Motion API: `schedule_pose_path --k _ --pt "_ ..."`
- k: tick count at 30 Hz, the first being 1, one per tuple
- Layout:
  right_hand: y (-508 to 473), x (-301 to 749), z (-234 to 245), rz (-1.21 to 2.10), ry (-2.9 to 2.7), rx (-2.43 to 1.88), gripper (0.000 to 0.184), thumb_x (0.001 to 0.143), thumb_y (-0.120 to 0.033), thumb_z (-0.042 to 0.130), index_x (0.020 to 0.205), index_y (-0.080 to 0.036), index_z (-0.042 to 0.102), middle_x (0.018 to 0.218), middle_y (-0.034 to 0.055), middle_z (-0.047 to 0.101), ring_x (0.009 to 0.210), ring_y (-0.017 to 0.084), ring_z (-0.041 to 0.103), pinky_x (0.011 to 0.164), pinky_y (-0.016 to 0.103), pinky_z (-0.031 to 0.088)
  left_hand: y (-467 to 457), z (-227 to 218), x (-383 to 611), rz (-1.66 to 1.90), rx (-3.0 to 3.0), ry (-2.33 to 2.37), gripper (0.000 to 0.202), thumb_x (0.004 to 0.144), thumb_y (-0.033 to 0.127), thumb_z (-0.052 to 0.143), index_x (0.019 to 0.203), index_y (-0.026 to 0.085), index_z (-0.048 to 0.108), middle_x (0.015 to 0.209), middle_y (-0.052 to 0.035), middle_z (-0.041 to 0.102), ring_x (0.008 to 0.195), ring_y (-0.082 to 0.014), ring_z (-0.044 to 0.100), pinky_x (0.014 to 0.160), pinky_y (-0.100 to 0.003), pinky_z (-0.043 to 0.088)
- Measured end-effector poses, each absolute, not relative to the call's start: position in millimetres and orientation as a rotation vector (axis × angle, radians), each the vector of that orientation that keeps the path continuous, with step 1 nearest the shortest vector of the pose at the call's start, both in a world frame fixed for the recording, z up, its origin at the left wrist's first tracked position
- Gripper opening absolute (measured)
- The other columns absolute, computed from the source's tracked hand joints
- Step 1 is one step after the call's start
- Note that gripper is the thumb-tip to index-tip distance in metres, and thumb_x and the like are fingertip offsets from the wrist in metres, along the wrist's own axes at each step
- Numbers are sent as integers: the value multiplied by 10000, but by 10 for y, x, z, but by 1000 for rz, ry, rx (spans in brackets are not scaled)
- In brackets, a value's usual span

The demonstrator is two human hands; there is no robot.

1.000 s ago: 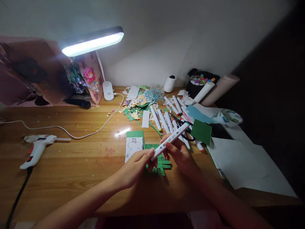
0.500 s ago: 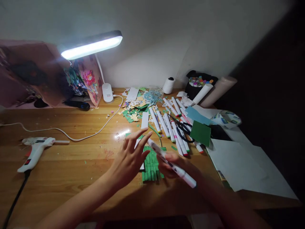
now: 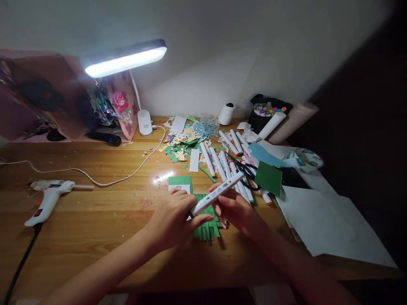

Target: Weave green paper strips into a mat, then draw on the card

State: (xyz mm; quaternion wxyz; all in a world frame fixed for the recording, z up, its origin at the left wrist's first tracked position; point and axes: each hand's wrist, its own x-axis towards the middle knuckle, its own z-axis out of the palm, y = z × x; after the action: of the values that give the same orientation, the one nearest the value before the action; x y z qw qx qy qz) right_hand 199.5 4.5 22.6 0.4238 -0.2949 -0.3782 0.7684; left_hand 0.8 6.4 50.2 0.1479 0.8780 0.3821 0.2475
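In the head view, the right hand (image 3: 237, 210) gripped a white marker (image 3: 218, 193) by its barrel, tip slanting down toward the left hand (image 3: 174, 218). That hand was closed on the marker's lower end, seemingly at the cap, and rested over a small white drawing card (image 3: 179, 184) and a green fringed paper (image 3: 207, 228) on the wooden surface (image 3: 95, 220). To uncap well, I judged, the pull should run straight along the barrel, with the card kept flat. Loose markers (image 3: 222, 163) and scissors (image 3: 246, 171) lay just beyond.
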Motion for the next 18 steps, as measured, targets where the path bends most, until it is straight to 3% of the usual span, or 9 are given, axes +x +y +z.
schedule_pose_path --k 4,9,14,18 --pt "71 1979 171 1939 -811 -826 292 785 -436 655 920 -188 581 520 -60 480 400 73 408 343 168 348 37 506 92 770 2495 1039 472 859 596 528 613 206 428 560 19 491 558 -151 443 599 -295 340" --pt "90 1958 193 1810 -941 -1015 352 780 -548 592 836 -201 572 520 -57 442 397 81 389 356 192 331 8 549 123 800 2438 978 409 937 469 458 628 203 423 567 21 480 563 -148 442 600 -289 330" --pt "245 2213 338 1447 -1031 -1177 456 713 -650 583 681 -213 459 502 -65 403 407 81 362 378 205 304 41 481 -34 716 2430 993 381 998 301 299 654 194 424 605 16 479 582 -149 448 612 -286 328" --pt "484 2667 433 1127 -1120 -1355 412 771 -611 518 715 -206 465 571 -51 471 447 87 409 417 213 336 139 273 -248 681 2466 1092 369 988 294 330 646 196 431 608 14 498 591 -160 463 607 -283 336"
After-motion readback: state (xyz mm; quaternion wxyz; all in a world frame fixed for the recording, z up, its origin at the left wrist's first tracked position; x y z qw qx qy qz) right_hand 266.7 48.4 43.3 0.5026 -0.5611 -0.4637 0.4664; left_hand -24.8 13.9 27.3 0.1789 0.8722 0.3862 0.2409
